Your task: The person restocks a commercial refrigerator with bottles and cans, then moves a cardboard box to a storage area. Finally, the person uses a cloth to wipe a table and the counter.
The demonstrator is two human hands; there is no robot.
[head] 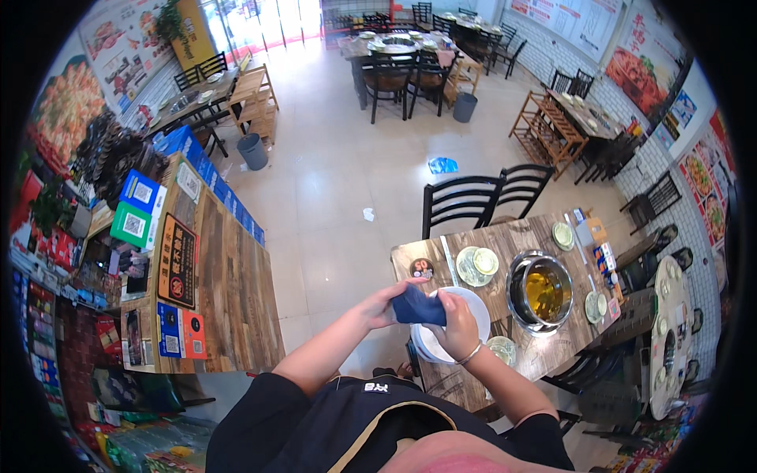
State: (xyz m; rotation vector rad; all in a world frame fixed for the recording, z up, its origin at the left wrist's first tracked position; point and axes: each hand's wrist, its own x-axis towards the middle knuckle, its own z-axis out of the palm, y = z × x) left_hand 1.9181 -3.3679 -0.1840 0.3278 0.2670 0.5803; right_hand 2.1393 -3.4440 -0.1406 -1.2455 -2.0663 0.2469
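A dark blue cloth (419, 306) is bunched between my two hands, in front of my body. My left hand (387, 304) grips its left end, and my right hand (456, 322) grips the right end. Below the cloth is a large white basin (473, 301), partly covered by my right hand and wrist. It rests at the near left part of a wooden dining table (502, 236). To the right, a steel pot (517, 295) with yellowish liquid is set into the tabletop. A pale bowl on a plate (470, 269) stands just beyond the basin.
Black chairs (464, 198) stand behind the table's far edge. At left is a wooden counter (230, 295) with printed code signs. A blue plastic wrapper (443, 165) and white paper (368, 214) lie on the tiled floor. Bins (252, 152) stand farther off.
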